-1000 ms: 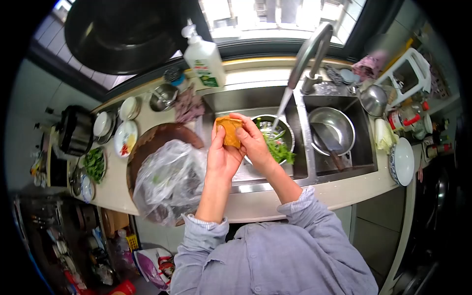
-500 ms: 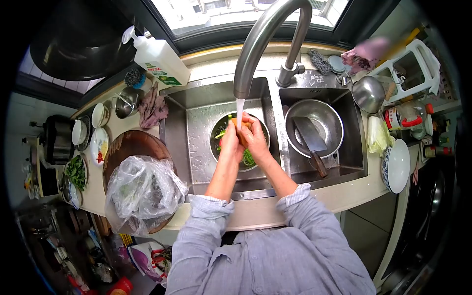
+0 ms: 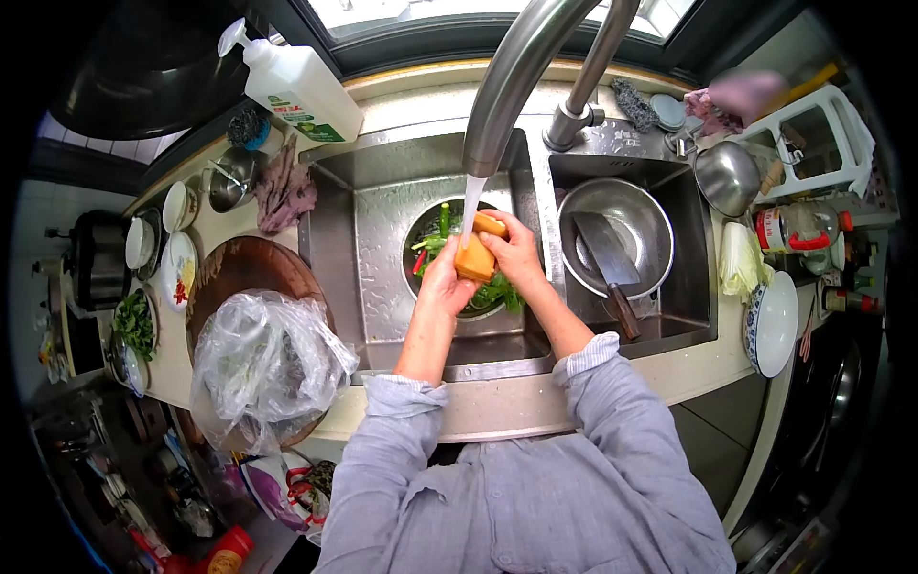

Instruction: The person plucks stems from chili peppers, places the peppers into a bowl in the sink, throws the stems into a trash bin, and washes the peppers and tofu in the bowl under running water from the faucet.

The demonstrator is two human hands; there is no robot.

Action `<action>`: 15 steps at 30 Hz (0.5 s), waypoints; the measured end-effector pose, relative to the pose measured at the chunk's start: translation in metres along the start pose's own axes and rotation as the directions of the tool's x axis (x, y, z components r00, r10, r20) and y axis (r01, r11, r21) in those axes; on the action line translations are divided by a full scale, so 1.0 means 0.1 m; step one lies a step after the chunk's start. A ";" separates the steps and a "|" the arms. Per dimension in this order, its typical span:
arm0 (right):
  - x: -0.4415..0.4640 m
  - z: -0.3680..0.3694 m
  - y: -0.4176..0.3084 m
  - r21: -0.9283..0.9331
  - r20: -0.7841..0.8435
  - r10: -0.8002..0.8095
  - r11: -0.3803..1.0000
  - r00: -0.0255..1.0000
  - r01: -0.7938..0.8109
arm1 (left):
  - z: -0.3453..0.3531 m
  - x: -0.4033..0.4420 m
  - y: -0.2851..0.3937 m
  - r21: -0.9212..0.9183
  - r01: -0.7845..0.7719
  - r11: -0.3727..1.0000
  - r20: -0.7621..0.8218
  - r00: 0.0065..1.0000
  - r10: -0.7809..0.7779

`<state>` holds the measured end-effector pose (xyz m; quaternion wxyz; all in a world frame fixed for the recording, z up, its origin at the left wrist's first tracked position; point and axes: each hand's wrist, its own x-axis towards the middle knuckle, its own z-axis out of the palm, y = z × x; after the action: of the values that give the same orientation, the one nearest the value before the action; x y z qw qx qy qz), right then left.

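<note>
Water runs from the faucet (image 3: pixel 492 124) over two orange-brown blocks above the left sink basin (image 3: pixel 382 220). My left hand (image 3: pixel 445 279) holds the lower orange block (image 3: pixel 474 260), with its fingers partly hidden behind it. In my right hand (image 3: pixel 516 253) is the other, upper orange block (image 3: pixel 491 225), gripped between thumb and fingers. Beneath both hands sits a metal bowl (image 3: pixel 409 241) with leafy greens (image 3: pixel 497 295), green stalks and something red in it.
A cleaver (image 3: pixel 607 253) rests in a steel bowl (image 3: pixel 660 230) in the right basin. To the left, a plastic bag (image 3: pixel 273 359) lies on a round wooden board (image 3: pixel 249 263). A pump bottle (image 3: pixel 301 91) stands behind; a white bowl (image 3: pixel 776 323) is at the right.
Both hands have moved down and forward under the running water. The orange pieces, together at first, now show as two separate blocks, one in each hand. The view has shifted too.
</note>
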<state>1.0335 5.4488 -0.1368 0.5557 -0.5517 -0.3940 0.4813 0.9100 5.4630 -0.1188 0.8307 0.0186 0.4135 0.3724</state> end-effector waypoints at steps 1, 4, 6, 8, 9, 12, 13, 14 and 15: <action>0.00 0.00 -0.02 -0.031 -0.024 0.029 0.999 0.999 -0.030 | -0.04 -0.02 0.00 -0.028 0.039 0.999 0.052 0.998 -0.038; -0.06 0.01 -0.10 -0.051 -0.069 0.014 0.999 0.998 -0.017 | -0.12 -0.13 0.04 -0.047 0.084 0.995 0.131 0.988 -0.077; -0.12 -0.03 -0.07 -0.186 -0.067 0.061 0.980 0.996 -0.073 | -0.17 -0.23 0.07 -0.014 0.052 0.999 0.118 0.992 -0.050; -0.21 -0.06 -0.15 -0.340 -0.048 0.125 0.931 0.991 -0.134 | -0.30 -0.26 0.07 0.153 -0.033 0.988 0.089 0.996 0.020; -0.26 -0.06 -0.24 -0.250 -0.005 0.225 0.943 0.974 -0.219 | -0.31 -0.32 0.10 0.179 -0.058 0.982 0.057 0.997 0.048; -0.42 -0.04 -0.51 -0.073 0.117 0.215 0.975 0.969 -0.208 | 0.18 -0.99 0.31 0.248 -0.150 0.957 0.116 0.985 0.124; -0.49 -0.03 -0.64 -0.064 0.159 0.207 0.978 0.965 -0.199 | 0.34 -1.23 0.41 0.308 -0.151 0.939 0.159 0.982 0.106; -0.56 -0.02 -0.77 -0.057 0.202 0.201 0.980 0.959 -0.193 | 0.48 -1.48 0.51 0.365 -0.154 0.918 0.199 0.976 0.085; -0.61 0.00 -0.90 -0.064 0.229 0.154 0.988 0.961 -0.143 | 0.62 -1.73 0.58 0.448 -0.172 0.877 0.207 0.975 0.085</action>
<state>1.0284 5.3967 -0.0419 0.4548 -0.5323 -0.4253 0.5735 0.8529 5.4122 0.0578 0.8097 0.2775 0.4108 0.3140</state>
